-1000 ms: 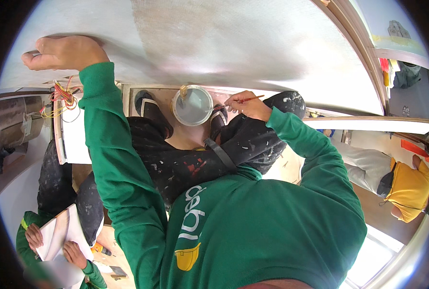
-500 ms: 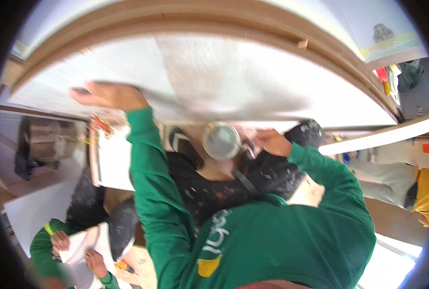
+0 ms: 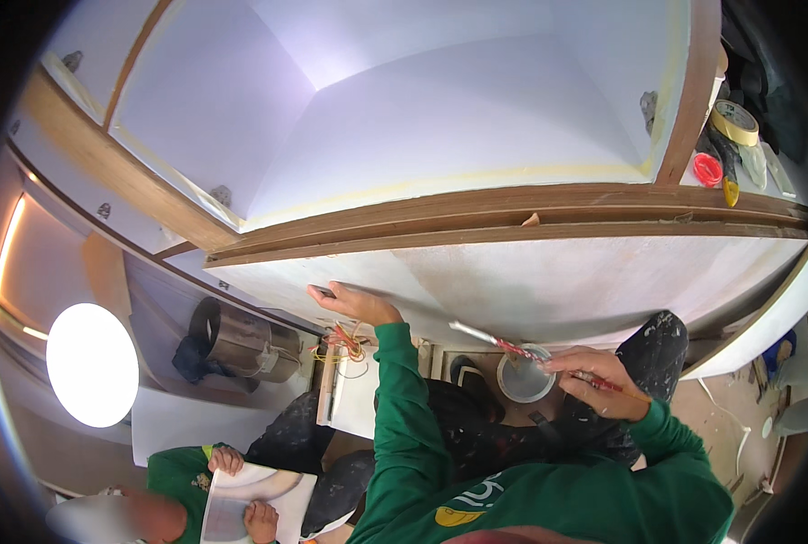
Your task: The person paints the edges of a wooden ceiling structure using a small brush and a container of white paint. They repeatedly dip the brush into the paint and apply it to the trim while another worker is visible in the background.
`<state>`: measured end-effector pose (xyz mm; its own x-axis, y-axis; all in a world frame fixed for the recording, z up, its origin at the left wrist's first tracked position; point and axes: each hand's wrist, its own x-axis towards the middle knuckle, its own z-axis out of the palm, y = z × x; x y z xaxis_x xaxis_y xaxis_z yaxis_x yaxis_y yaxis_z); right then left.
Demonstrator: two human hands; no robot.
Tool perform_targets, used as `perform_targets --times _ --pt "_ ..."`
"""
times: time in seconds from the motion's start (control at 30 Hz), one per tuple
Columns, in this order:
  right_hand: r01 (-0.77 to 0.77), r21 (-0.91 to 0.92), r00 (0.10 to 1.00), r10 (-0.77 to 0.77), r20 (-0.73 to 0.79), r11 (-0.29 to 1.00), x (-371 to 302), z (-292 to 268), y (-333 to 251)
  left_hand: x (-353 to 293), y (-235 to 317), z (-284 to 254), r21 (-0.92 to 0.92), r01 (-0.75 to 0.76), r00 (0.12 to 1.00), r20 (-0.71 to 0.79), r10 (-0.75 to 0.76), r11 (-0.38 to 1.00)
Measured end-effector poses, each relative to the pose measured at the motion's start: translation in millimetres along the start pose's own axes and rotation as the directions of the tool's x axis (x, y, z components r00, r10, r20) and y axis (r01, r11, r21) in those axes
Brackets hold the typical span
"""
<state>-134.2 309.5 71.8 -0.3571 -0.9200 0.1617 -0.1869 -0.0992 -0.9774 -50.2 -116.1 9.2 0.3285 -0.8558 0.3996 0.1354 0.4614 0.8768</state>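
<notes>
My left hand (image 3: pixel 360 304) rests on the pale, patchy panel (image 3: pixel 477 276), its fingers stretched out along the surface. A small dark patch shows between those fingers; I cannot make out what it is. In my right hand (image 3: pixel 596 382) is a slim, long-handled paintbrush (image 3: pixel 511 347), red with pale smears. Its whitish end points left toward the panel; whether it touches cannot be made out. Below the brush stands a round, pale bucket (image 3: pixel 525 385), close to my knees.
An open white cabinet (image 3: pixel 458 127) with taped edges rises beyond the panel. Masking tape (image 3: pixel 735 121) and tools lie on its right shelf. Coloured wires (image 3: pixel 345 342) poke out left of my arm. At lower left a co-worker (image 3: pixel 182 476) in green holds a pale board (image 3: pixel 282 480).
The view has shifted, bringing the cabinet interior into sight. My right hand has risen from beside the bucket, and the brush now extends over it. My left hand keeps to the panel.
</notes>
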Motion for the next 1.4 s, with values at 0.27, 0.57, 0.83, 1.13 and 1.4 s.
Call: perform_targets --times 0.27,0.57,0.83,1.13,1.4 --pt "0.647 -0.229 0.738 -0.673 -0.051 0.727 47.7 12.1 -25.9 -120.4 102.3 -57.8 -0.273 0.314 0.848 0.512 -0.139 0.909" --pt "0.770 -0.580 0.502 -0.814 0.292 0.266 68.0 22.3 -29.2 -124.7 221.9 -65.8 -0.398 0.218 0.318 0.892 0.321 0.891" --pt "0.715 -0.613 0.556 -0.805 0.207 0.336 85.2 1.9 -12.1 -95.4 239.2 -82.8 -0.285 0.093 0.398 0.889 0.227 0.954" --pt "0.669 -0.099 0.742 -0.670 0.024 0.736 100.6 45.6 -30.8 -98.5 240.2 -77.7 -0.174 -0.301 0.186 0.954 0.237 0.937" --pt "0.615 0.053 0.788 -0.616 -0.002 0.787 115.6 71.8 -35.9 -91.8 244.1 -91.3 -0.078 -0.175 0.311 0.942 0.130 0.981"
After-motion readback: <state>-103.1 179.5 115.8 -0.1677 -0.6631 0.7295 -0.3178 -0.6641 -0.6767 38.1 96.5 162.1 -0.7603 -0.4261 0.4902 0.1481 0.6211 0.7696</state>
